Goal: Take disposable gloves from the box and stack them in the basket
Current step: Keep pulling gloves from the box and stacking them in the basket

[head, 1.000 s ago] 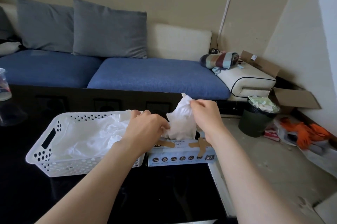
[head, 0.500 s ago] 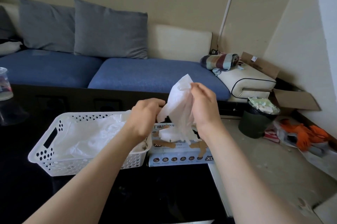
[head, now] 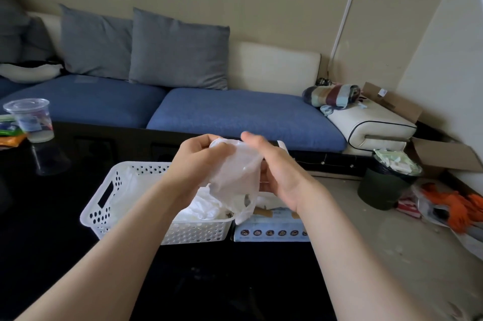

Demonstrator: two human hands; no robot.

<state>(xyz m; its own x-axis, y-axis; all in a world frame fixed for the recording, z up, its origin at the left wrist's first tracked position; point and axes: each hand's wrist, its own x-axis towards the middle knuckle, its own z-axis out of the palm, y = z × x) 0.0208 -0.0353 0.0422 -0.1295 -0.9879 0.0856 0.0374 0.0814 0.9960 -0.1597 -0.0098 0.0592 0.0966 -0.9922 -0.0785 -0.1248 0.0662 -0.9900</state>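
A glove (head: 235,179) in the air, ready for the basket (head: 97,212)
The left hand (head: 198,166) and right hand (head: 281,179) clutch the thin, crumpled, half-clear film above the perforated white basket, just beside the cardboard box (head: 271,232) on the black tabletop (head: 47,216). Next, I think, flatten it and lay it on the pile (head: 209,207).

Only one camera here, a wide-angle worn on the person's head, looking forward and down over the black table (head: 47,237) toward the sofa (head: 235,116) against the far wall. It sits close above the left hand (head: 198,166) and right hand (head: 285,176), forearms entering from the bottom edge, with the floor (head: 366,237) at right
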